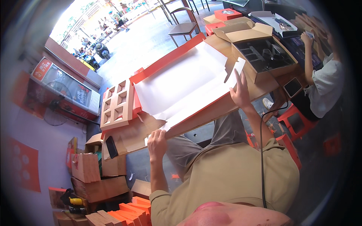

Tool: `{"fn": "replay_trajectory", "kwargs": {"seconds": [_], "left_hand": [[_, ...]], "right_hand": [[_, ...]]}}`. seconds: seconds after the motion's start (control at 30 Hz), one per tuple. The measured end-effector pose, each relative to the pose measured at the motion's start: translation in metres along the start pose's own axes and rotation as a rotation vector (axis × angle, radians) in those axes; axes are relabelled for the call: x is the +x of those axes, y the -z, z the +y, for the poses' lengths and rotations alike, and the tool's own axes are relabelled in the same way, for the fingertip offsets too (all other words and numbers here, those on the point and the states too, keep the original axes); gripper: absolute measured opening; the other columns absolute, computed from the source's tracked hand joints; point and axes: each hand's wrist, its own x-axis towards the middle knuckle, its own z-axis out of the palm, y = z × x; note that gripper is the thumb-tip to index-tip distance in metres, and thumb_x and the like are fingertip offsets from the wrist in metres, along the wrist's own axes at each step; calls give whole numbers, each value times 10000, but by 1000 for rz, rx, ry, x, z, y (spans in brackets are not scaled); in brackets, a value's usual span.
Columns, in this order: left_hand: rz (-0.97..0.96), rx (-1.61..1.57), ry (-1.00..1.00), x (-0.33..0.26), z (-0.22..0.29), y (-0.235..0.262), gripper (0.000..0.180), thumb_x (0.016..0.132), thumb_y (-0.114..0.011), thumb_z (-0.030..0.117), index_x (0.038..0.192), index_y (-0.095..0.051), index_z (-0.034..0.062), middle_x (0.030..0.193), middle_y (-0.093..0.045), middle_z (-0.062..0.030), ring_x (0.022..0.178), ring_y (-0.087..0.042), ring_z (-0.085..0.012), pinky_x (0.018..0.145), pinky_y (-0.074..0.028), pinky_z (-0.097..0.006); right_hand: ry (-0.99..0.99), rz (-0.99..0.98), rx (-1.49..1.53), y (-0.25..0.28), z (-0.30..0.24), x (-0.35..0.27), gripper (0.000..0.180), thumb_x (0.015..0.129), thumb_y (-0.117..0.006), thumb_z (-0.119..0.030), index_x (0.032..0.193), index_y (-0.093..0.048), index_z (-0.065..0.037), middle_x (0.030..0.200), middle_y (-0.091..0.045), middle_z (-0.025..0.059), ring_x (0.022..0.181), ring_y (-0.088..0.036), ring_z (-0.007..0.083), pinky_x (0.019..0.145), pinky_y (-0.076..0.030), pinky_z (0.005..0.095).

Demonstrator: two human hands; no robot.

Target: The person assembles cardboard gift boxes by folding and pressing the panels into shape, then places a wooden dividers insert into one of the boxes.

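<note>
A red cardboard box blank [181, 75] with a white inside lies unfolded across the brown cardboard work surface [139, 132] before me. My left hand [157, 142] is closed on its near left corner, fingers curled over the white edge. At the near right corner, my right hand [240, 90] rests against a raised white flap, its fingers stretched out and thumb apart. Left of the blank stands a pinkish-tan compartment insert [117, 104] with several square openings, beside a red cardboard edge. What lies under my left fingers is partly hidden.
A black phone [111, 147] lies at the surface's left end. To the right is an open carton [264, 56] with dark contents; beyond it sits another person [324, 86] near a red stool [296, 120]. Brown cartons [100, 188] and orange pieces [132, 213] are stacked lower left. A black cable crosses my right arm.
</note>
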Motion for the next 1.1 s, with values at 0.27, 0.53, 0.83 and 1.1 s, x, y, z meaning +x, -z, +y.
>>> {"fn": "replay_trajectory", "kwargs": {"seconds": [0.27,0.53,0.83,1.1], "left_hand": [[94,-292,76,35,37,6,412,946,-697,182,1337,-637,66,1283,-640,-183,1165,-623,-396,958,-523,-494],[69,-440,179,41,30,-26,283,929,-762,246,763,-708,23,1146,-738,-117,1061,-686,-344,904,-551,-465],[20,-383,139,34,36,-42,382,932,-734,243,1277,-688,83,1387,-604,-232,1289,-562,-426,1081,-474,-507],[-40,-299,75,32,37,-43,407,987,-690,278,1359,-658,117,1490,-533,-270,1371,-506,-458,1120,-443,-519]], "right_hand": [[-15,-198,-33,5,24,-5,454,890,-745,-142,1320,-661,-22,1234,-590,250,1208,-563,444,1046,-481,500],[-79,-300,-104,22,16,-3,510,907,-745,-235,1356,-622,-30,1184,-655,260,1155,-616,435,1013,-498,492],[-182,-386,-322,45,-22,7,411,913,-740,-266,1279,-689,-87,888,-724,199,812,-703,396,782,-573,491],[272,-287,-106,22,-47,15,455,874,-794,-280,1258,-684,-62,1209,-647,175,1180,-632,356,1004,-520,456]]}}
